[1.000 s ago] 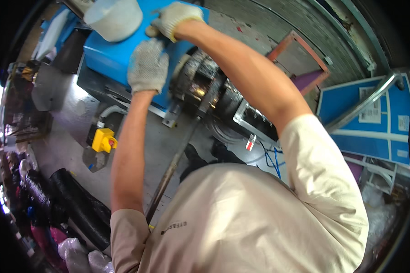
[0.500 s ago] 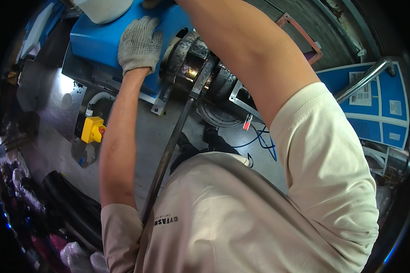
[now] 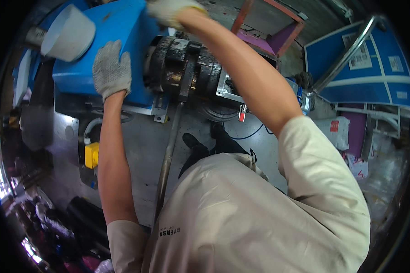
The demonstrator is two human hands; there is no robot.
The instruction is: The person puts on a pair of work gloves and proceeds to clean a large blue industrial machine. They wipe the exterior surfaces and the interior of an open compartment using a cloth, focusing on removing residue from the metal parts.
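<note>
My left hand [image 3: 111, 70], in a grey knitted glove with dots, lies on the side of a blue machine cover [image 3: 73, 73]. Its fingers are stretched and the thumb stands apart. My right hand [image 3: 173, 12], in a pale glove with a yellow cuff, reaches over the far end of that cover; motion smears its fingers, so any hold is hidden. Between my arms sits a dark, greasy machine barrel [image 3: 171, 66] with bands round it. A wrench-like steel head [image 3: 187, 77] spans the barrel, and a long metal bar [image 3: 169, 157] runs from it towards my body.
On the cover stands a white plastic tub [image 3: 69, 34]. A yellow switch box [image 3: 91, 155] is beside my left forearm. Right of the barrel are a red-handled toggle clamp [image 3: 242, 113] and a bent chrome tube [image 3: 351, 52] before a blue panel [image 3: 332, 54]. Black rolls [image 3: 89, 218] lie lower left.
My view has shifted, showing more of the tub and the far end. My right hand, almost out of view before, now shows at the top. The left hand remains on the cover.
</note>
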